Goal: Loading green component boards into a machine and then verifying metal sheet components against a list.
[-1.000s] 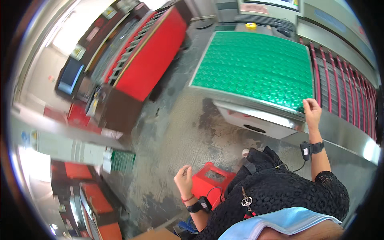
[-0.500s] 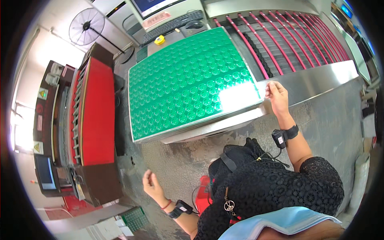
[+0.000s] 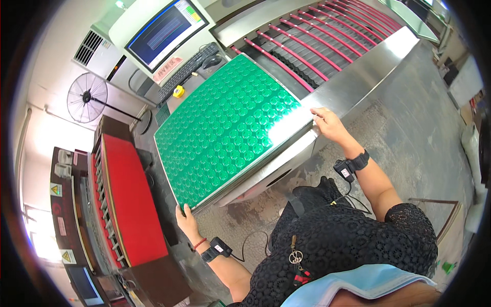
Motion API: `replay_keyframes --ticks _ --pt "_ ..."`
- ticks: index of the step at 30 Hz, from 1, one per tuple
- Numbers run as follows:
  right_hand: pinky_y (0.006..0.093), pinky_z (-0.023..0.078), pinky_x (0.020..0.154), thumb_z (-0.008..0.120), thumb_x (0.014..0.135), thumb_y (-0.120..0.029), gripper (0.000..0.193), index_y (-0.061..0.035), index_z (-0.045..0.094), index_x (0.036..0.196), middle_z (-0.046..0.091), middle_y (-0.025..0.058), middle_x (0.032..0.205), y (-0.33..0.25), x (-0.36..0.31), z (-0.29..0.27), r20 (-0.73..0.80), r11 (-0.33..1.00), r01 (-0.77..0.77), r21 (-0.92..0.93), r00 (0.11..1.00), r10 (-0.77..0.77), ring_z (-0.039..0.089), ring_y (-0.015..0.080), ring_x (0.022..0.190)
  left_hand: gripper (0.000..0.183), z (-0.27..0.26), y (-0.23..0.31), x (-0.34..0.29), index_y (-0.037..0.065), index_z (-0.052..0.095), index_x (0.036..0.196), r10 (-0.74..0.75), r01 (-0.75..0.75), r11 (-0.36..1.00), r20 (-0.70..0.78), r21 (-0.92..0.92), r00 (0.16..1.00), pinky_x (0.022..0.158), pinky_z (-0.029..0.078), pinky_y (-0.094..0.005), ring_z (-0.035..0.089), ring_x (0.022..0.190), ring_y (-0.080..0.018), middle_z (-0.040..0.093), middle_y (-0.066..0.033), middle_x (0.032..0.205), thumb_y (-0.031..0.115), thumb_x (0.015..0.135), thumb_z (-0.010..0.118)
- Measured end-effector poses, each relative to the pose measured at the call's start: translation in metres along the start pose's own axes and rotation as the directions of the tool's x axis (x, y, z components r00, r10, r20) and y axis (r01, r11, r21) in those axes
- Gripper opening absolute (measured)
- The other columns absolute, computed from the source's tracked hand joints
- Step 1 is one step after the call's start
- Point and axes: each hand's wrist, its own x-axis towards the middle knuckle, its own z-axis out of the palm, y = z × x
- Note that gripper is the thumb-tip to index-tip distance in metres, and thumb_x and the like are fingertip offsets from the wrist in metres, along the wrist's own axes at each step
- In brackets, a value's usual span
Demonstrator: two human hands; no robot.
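A large green circuit board panel [image 3: 225, 120] with rows of round patterns lies on top of a stack of flat sheets. The near left corner of the panel is pinched by my left hand [image 3: 187, 223], thumb and finger closed at the edge. At the near right corner, my right hand [image 3: 330, 124] grips the rim, fingers on top and thumb below. How many sheets sit between my fingers is hidden. Glare whitens the panel close to my right hand.
A machine bed with pink-red bars [image 3: 307, 53] adjoins the stack at the far right. Behind stand a monitor [image 3: 166, 33], a keyboard [image 3: 189, 71], a mouse [image 3: 211, 62] and a yellow tape measure [image 3: 178, 91]. A red-topped machine [image 3: 135, 194] and a fan [image 3: 87, 95] are at left.
My left hand has risen from the space below the stack to the panel's near left corner. My right hand has closed on the right corner. The view has turned.
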Motion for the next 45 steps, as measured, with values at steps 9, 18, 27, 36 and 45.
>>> replay_keyframes --ticks 9,18,27,36,45 --pt "0.0309 0.046 0.078 0.063 0.073 -0.013 0.038 0.0021 0.06 0.108 0.064 0.0161 0.095 0.004 0.023 -0.009 0.003 0.981 -0.17 0.098 0.985 0.17 0.061 0.0224 0.085 0.049 0.012 0.011 0.014 -0.01 0.045 0.12 0.084 -0.084 0.996 -0.002 0.035 0.996 0.094 0.039 -0.0356 0.051 0.112 -0.0334 0.052 -0.0251 0.118 0.025 0.087 0.054" --pt "0.0244 0.043 0.062 0.062 0.074 -0.016 0.032 0.0024 0.062 0.1 0.06 -0.0001 0.082 -0.003 0.019 -0.011 0.215 0.98 -0.098 0.175 0.975 0.059 0.053 0.0083 0.073 0.028 0.03 0.008 0.003 0.001 0.061 0.104 0.013 -0.02 1.0 -0.403 -0.013 0.915 0.08 0.047 -0.0391 0.06 0.089 -0.0336 0.063 -0.019 0.097 0.018 0.083 0.053" --pt "0.0227 0.043 0.066 0.061 0.077 -0.012 0.03 0.0061 0.061 0.102 0.062 0.005 0.089 0.027 0.037 -0.023 0.228 0.985 -0.145 0.096 0.966 0.12 0.055 0.0101 0.079 0.028 0.026 0.008 0.004 0.007 0.061 0.102 -0.036 0.064 0.997 -0.427 0.05 0.903 0.07 0.048 -0.0429 0.062 0.079 -0.0356 0.064 -0.0195 0.084 0.025 0.081 0.055" --pt "0.0275 0.045 0.06 0.066 0.074 -0.023 0.025 -0.0005 0.067 0.084 0.064 0.0033 0.072 0.01 0.032 0.003 0.071 0.989 -0.074 -0.129 0.994 0.084 0.057 0.0098 0.068 0.042 0.026 0.012 0.023 0.002 0.055 0.092 -0.075 0.144 0.952 -0.248 0.271 0.966 0.066 0.048 -0.0469 0.061 0.072 -0.0388 0.063 -0.0212 0.078 0.043 0.083 0.053" --pt "0.0232 0.041 0.053 0.063 0.08 -0.02 0.023 0.0013 0.067 0.087 0.059 0.0016 0.065 0.019 0.027 -0.01 0.03 0.954 -0.18 0.238 0.984 0.178 0.05 0.0072 0.058 0.04 0.034 0.03 0.026 0.008 0.055 0.104 -0.258 0.314 0.926 -0.254 0.211 0.932 0.075 0.045 -0.0415 0.059 0.091 -0.0328 0.063 -0.0154 0.1 0.044 0.084 0.052"
